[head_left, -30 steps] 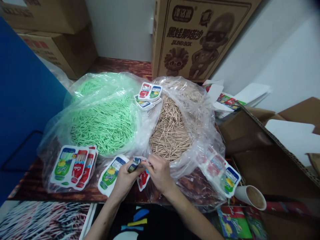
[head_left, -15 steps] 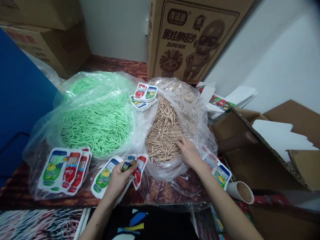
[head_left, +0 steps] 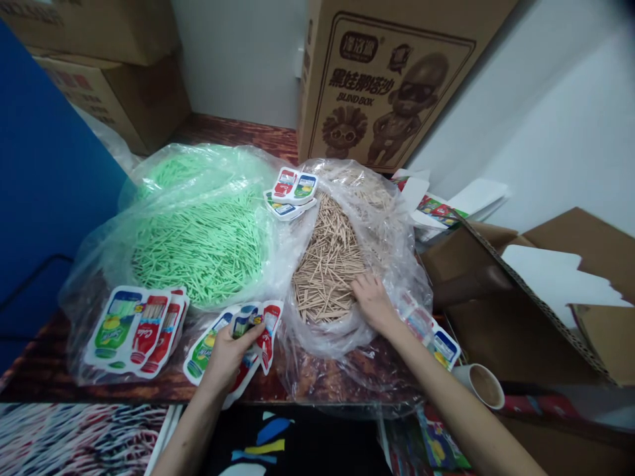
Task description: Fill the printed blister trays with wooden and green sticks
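In the head view, a printed packet (head_left: 269,330) with a red panel and a blue-and-green panel is grasped by the left hand (head_left: 225,356), pinched between thumb and fingers above the front edge of the worktop (head_left: 241,137). Beneath that hand, a green-and-white packet (head_left: 199,356) is partly covered. The right hand (head_left: 373,301) is laid at the right side of a heap of brown sticks (head_left: 325,268), its fingertips touching them; whether any sticks are gripped cannot be told, as the fingertips are partly hidden.

The brown sticks are contained in a clear plastic bag (head_left: 397,244), exposed through its opening. To their left, a larger heap of pale green sticks (head_left: 203,248) is likewise bagged in clear plastic. A fanned stack of printed packets (head_left: 116,330) is placed in front of the green heap at the left, and a small pile of packets (head_left: 295,186) is set between the two heaps. At the right, more packets (head_left: 445,346) are seen beside a tilted paper cup (head_left: 485,387), near an open carton (head_left: 489,344). Behind the brown heap, a tall carton marked "BLIND BOX" (head_left: 361,119) is stood.
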